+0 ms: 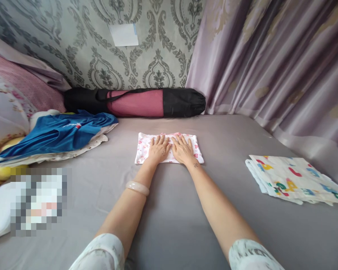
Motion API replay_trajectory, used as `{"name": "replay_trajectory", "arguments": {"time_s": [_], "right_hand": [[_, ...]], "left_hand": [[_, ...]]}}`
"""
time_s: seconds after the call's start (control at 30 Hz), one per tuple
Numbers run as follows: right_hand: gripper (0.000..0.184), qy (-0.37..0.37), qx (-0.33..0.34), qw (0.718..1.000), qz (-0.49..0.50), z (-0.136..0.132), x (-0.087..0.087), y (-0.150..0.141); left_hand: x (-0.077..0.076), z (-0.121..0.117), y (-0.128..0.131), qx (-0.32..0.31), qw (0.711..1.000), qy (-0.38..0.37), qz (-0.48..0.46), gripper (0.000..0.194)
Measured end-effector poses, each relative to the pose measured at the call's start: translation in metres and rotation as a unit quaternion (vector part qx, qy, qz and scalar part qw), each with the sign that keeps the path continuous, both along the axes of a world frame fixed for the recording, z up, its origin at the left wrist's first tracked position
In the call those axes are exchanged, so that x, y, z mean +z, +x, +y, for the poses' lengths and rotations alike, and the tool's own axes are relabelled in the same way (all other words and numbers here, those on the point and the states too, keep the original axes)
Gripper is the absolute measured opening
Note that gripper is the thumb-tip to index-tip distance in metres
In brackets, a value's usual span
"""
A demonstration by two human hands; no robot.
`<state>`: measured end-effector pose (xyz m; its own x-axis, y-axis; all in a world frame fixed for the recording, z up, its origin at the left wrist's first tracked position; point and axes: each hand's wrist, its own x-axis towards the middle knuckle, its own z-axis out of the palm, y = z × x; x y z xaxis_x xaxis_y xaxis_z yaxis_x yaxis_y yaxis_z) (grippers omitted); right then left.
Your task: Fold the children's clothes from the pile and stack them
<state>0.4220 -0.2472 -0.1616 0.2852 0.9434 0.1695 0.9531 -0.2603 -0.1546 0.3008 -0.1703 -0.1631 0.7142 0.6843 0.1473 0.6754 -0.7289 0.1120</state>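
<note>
A small folded cloth [143, 148], white with pink prints, lies on the grey bed sheet [174, 210] ahead of me. My left hand [158, 148] rests flat on its middle, fingers stretched out. Beside it, almost touching, my right hand [183, 149] lies flat on the cloth as well, fingers spread. Neither hand grips anything. A pale bangle [137, 187] sits on my left forearm.
A folded white cloth with coloured letters [294, 179] lies to the right. A blue garment [56, 133] on a pile of laundry is at the left, by floral pillows [8, 101]. A pink mat in a black bag [135, 102] lies along the wall. Curtains [270, 60] hang at right.
</note>
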Motion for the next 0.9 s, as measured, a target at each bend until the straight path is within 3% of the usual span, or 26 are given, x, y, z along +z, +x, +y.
{"name": "replay_trajectory", "arguments": {"time_s": [0.1, 0.3, 0.5, 0.73, 0.9], "right_hand": [[0.052, -0.001, -0.002, 1.000, 0.004, -0.001, 0.003, 0.003], [0.057, 0.011, -0.081, 0.997, -0.005, -0.003, 0.000, 0.017], [0.058, 0.009, -0.087, 0.996, -0.001, -0.004, -0.006, 0.020], [0.057, 0.008, -0.084, 0.996, 0.010, -0.005, -0.001, 0.022], [0.059, 0.017, -0.136, 0.991, 0.008, -0.011, 0.000, 0.035]], "left_hand": [[0.003, 0.002, -0.002, 0.012, 1.000, -0.006, -0.004, 0.056], [0.000, 0.010, -0.010, 0.086, 0.996, -0.004, 0.000, 0.063], [-0.005, 0.011, -0.011, 0.088, 0.996, -0.015, 0.016, 0.064], [0.003, 0.013, -0.016, 0.091, 0.995, -0.036, 0.012, 0.062], [0.007, 0.025, -0.037, 0.183, 0.983, -0.023, -0.023, 0.067]]}}
